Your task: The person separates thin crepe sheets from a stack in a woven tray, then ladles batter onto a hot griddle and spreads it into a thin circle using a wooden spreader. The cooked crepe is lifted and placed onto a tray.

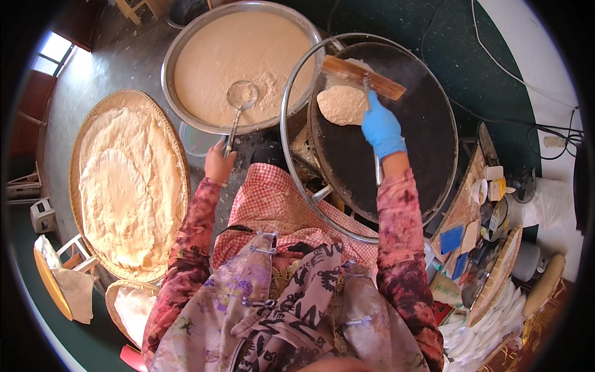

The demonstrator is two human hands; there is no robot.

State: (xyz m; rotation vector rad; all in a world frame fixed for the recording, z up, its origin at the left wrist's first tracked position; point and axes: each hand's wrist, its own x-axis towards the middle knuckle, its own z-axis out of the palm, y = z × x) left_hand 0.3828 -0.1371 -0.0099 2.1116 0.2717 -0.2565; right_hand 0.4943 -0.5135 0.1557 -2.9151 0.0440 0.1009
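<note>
My left hand (pixel 219 162), bare, is closed round the handle of a ladle (pixel 242 95). The ladle's round bowl rests at the surface of pale batter (pixel 238 56) in a wide metal basin (pixel 168 87). In a blue glove, my right hand (pixel 382 126) grips the handle of a wooden spreader (pixel 387 85) with a long flat blade. The blade lies across the upper part of a round black griddle (pixel 396 167). A mound of batter (pixel 342 105) sits on the griddle just below the blade, left of my glove. More batter shows partly behind the blade.
A metal ring (pixel 286 118) surrounds the griddle. On the left, a large woven tray (pixel 75 161) holds stacked thin flatbreads (pixel 130 192). A small bucket (pixel 197 140) stands below the basin. At the right are a cluttered board (pixel 455 217), plastic bags (pixel 489 328) and hanging cables (pixel 551 130).
</note>
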